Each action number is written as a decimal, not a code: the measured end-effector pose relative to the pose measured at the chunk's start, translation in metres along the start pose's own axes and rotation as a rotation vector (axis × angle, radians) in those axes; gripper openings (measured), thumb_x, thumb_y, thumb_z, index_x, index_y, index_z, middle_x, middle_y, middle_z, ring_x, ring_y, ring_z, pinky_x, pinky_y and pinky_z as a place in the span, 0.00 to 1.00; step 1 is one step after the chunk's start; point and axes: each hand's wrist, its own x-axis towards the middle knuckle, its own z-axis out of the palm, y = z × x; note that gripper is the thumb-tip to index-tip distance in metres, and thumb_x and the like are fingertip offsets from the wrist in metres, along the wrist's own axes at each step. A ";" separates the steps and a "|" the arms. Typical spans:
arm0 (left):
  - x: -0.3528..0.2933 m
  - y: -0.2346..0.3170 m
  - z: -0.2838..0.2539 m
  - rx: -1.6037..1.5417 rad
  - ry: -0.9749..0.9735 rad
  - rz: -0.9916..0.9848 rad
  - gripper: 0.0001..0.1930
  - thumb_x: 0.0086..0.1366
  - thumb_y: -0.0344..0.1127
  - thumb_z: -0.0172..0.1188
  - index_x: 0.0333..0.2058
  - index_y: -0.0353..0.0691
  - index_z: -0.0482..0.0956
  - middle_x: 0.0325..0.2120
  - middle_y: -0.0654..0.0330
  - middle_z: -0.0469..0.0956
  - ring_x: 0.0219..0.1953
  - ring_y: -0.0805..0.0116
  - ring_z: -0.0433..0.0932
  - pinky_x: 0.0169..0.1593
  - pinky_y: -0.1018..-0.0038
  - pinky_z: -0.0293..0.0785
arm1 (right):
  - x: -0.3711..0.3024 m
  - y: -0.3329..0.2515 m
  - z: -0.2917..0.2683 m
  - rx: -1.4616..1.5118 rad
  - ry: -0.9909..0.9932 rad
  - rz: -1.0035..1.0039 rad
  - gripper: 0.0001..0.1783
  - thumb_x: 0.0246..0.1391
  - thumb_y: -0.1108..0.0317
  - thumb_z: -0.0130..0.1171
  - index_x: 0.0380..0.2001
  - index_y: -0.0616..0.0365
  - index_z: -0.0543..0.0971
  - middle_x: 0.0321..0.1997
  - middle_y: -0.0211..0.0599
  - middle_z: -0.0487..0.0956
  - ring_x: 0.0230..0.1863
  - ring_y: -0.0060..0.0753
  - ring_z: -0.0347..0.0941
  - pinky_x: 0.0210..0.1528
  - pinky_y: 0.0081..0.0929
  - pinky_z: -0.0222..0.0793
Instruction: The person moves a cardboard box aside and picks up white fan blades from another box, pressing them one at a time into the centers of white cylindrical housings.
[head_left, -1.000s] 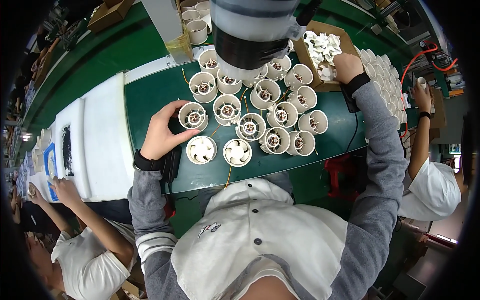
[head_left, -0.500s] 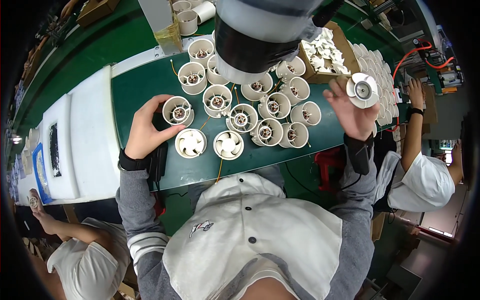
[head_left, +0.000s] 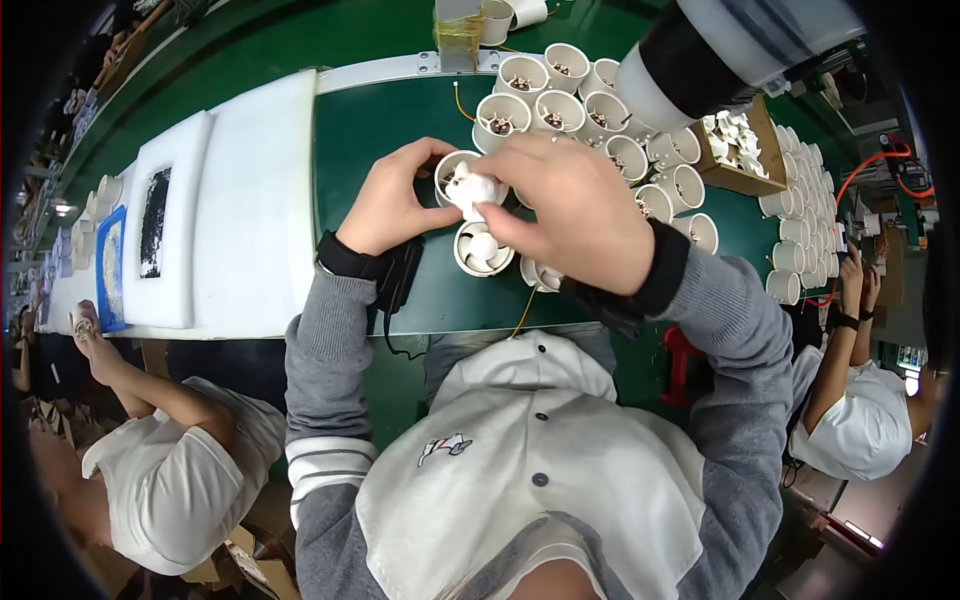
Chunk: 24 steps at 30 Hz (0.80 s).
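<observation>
My left hand curves its thumb and fingers around a white cylindrical fan housing standing on the green table. Pinched in my right hand is a white fan impeller, over that housing's opening; whether it touches the parts inside is hidden. Just in front stands a fan with its blades fitted. Another bladed fan sits to its right, partly covered by my right hand. Behind my hands, several housings hold coppery parts.
A cardboard box of white impellers lies at the far right, beside stacked white housings. A thick black-and-white cylinder hangs over the table. White foam slabs lie left. Co-workers sit on both sides.
My right hand has brought the impeller from the right over to the housing at my left hand. The view has shifted, so the table's things appear further right.
</observation>
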 end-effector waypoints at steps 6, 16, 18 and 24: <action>-0.004 -0.003 -0.008 0.026 0.012 0.016 0.25 0.39 0.38 0.67 0.35 0.33 0.70 0.29 0.53 0.74 0.31 0.62 0.74 0.37 0.74 0.71 | 0.033 0.014 0.037 -0.401 -0.315 0.073 0.12 0.33 0.68 0.60 0.26 0.61 0.75 0.26 0.40 0.73 0.30 0.39 0.71 0.31 0.32 0.66; 0.000 0.000 -0.007 0.083 0.012 0.046 0.24 0.40 0.38 0.67 0.35 0.32 0.71 0.28 0.52 0.74 0.30 0.62 0.74 0.35 0.73 0.71 | 0.032 0.000 0.048 -0.711 -0.312 -0.057 0.09 0.33 0.69 0.54 0.23 0.61 0.74 0.25 0.36 0.70 0.34 0.34 0.68 0.33 0.30 0.63; 0.004 -0.001 -0.003 0.058 0.012 0.038 0.24 0.39 0.38 0.67 0.36 0.32 0.70 0.28 0.52 0.74 0.30 0.62 0.74 0.35 0.73 0.71 | 0.024 0.002 0.037 -0.648 -0.190 -0.067 0.08 0.35 0.70 0.53 0.23 0.60 0.74 0.25 0.34 0.68 0.35 0.32 0.67 0.33 0.28 0.62; 0.002 -0.002 0.005 0.020 0.116 -0.039 0.29 0.40 0.37 0.67 0.43 0.34 0.69 0.34 0.53 0.73 0.34 0.62 0.74 0.37 0.74 0.71 | -0.040 -0.015 -0.059 -0.193 -0.384 0.042 0.04 0.38 0.74 0.53 0.23 0.59 0.73 0.23 0.35 0.69 0.26 0.33 0.69 0.27 0.28 0.64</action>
